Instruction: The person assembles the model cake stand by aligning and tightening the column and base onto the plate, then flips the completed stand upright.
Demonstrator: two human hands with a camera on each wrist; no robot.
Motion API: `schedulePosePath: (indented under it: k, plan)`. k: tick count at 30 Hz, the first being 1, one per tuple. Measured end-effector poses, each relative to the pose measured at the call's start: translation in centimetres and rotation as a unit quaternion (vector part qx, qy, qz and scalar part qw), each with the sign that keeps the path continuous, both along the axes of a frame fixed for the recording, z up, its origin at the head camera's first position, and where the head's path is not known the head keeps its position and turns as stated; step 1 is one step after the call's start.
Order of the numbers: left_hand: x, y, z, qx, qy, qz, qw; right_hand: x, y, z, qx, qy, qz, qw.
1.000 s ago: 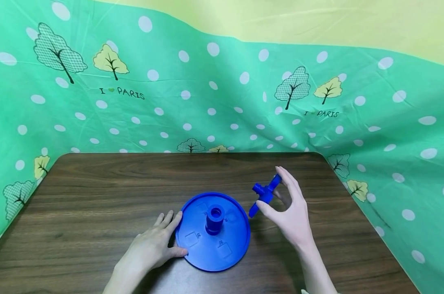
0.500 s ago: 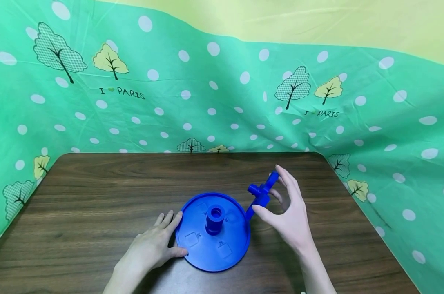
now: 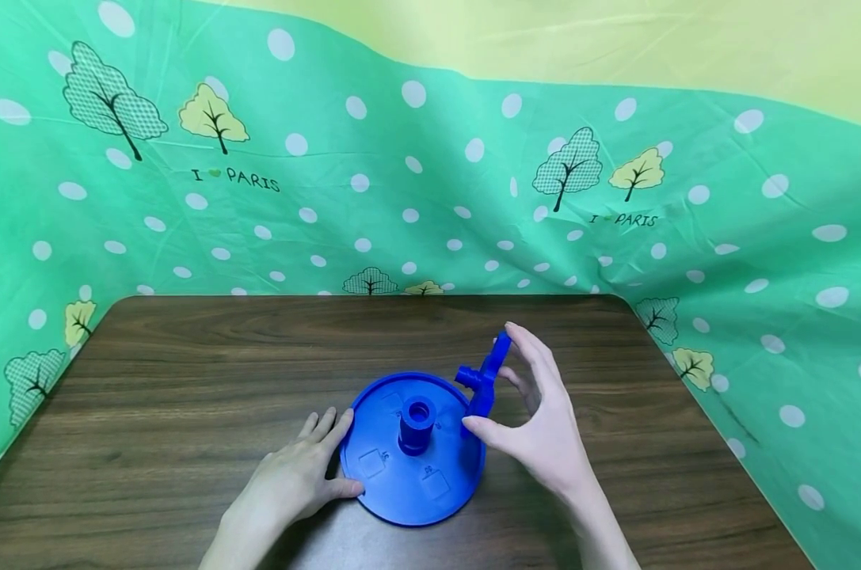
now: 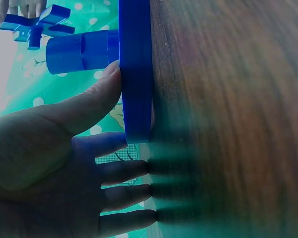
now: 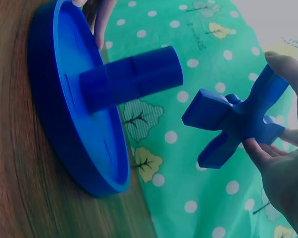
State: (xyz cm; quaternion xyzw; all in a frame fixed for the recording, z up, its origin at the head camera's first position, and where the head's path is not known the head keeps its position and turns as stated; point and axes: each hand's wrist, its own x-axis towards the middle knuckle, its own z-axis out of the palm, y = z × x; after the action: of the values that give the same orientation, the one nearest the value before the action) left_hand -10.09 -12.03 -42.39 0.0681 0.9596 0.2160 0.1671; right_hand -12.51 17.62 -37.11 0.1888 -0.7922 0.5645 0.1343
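A round blue disc with a raised rim [image 3: 401, 503] lies on the table, a hollow blue post [image 3: 417, 437] standing upright at its middle. My left hand [image 3: 295, 475] rests on the disc's left side. In the left wrist view its thumb [image 4: 109, 74] presses on the rim, while the straight fingers [image 4: 124, 171] reach down to the tabletop. Between thumb and fingers my right hand [image 3: 540, 431] pinches a blue cross-shaped piece with a short peg [image 3: 481, 384]. The piece is held above the disc's right edge; in the right wrist view several flat arms [image 5: 208, 111] spread from its hub, apart from the post.
The brown wood-grain table [image 3: 209, 380] extends around the disc. Behind it and along both sides hangs a green cloth [image 3: 401, 190] with white dots and printed trees.
My right hand has moved left with the cross-shaped piece, from beside the disc to over its right edge, and the piece has turned more upright. The left hand and disc have stayed put.
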Motion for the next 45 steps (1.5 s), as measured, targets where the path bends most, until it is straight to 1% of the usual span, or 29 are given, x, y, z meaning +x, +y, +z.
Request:
schedulePosePath:
  k: [6,11,18,20,26,33,38,45]
  plan:
    - [-0.1,0.0,0.1,0.000,-0.002,-0.001,1.0000,0.4,-1.0,-0.3,0.022,-0.006,0.020,0.9995]
    - [-0.1,0.1,0.1,-0.003,-0.006,0.000,1.0000,0.7,-1.6,-0.4,0.059,-0.002,0.037,0.9976]
    - [-0.1,0.1,0.1,-0.002,-0.009,0.002,1.0000,1.1,-2.2,-0.6,0.137,-0.014,0.017,0.9903]
    - [-0.1,0.0,0.0,-0.002,-0.009,0.002,1.0000,1.2,-2.4,-0.7,0.149,-0.012,0.017,0.9885]
    - [-0.1,0.0,-0.1,-0.002,-0.007,0.002,1.0000,1.3,-2.7,-0.8,0.171,-0.015,0.034,0.9845]
    - [-0.2,0.0,0.0,-0.005,-0.010,0.000,0.9999,1.4,-3.0,-1.0,0.221,0.008,0.049,0.9740]
    - [-0.2,0.1,0.0,-0.006,-0.004,-0.001,1.0000,1.4,-3.3,-1.0,0.235,0.016,0.063,0.9699]
    - [-0.3,0.0,0.0,-0.005,-0.008,0.001,1.0000,1.5,-3.7,-1.3,0.248,0.050,0.080,0.9640]
